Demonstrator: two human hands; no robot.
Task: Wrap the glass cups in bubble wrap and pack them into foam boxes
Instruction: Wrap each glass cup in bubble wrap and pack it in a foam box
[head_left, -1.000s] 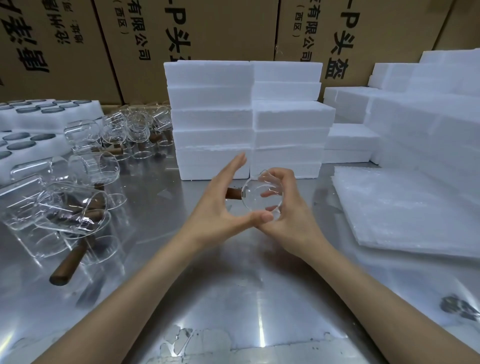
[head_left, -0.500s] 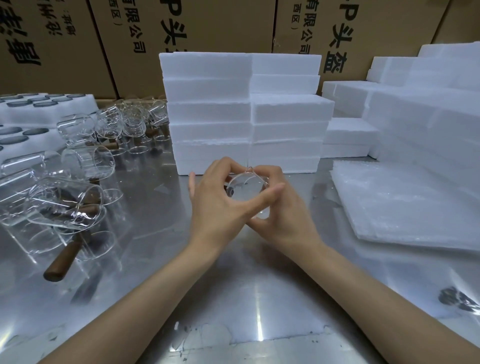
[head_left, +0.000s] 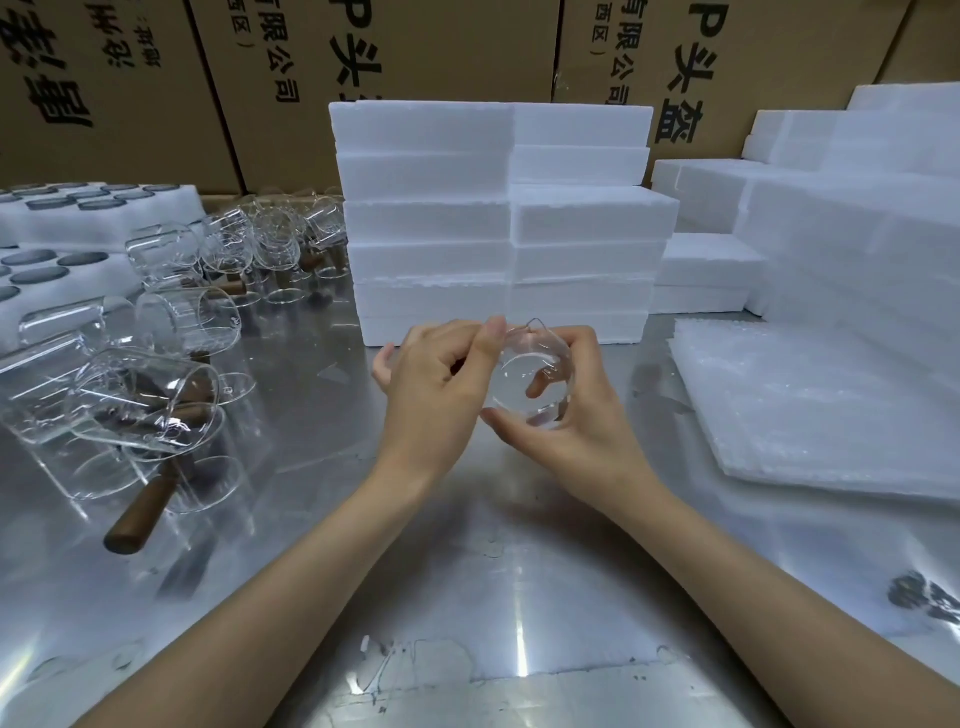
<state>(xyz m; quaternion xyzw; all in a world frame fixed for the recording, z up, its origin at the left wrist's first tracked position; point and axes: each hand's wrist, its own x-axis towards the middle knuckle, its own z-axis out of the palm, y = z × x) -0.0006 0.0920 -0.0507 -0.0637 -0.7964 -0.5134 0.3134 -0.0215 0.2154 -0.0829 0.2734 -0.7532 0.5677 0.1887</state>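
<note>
While both hands meet over the middle of the table (head_left: 467, 597), the right hand (head_left: 571, 436) has its grip clamped on a clear glass cup (head_left: 530, 379), fingers curled round its far side and thumb under the near rim, cup held in the air with its mouth turned toward the camera. Left hand (head_left: 436, 395) has curled fingers at the cup's 9 o'clock side, one finger up against the rim; its grip looks closed on the cup's side, though what it pinches there is hidden behind the hand. At 12 o'clock from the hands, a stack of foam boxes (head_left: 498, 218) stands on the table, two columns side by side. At 3 o'clock, a pile of bubble wrap sheets (head_left: 810, 405) lies flat, well apart from the cup. More white foam blocks (head_left: 841, 228) are stacked at 2 o'clock. At 9 to 10 o'clock, a heap of loose glass cups (head_left: 171, 358) lies on its sides, some with brown wooden handles (head_left: 140, 519). At 10 o'clock, foam trays with round holes (head_left: 78, 218). Cardboard cartons (head_left: 426, 47) with black print line the back at 12 o'clock
</note>
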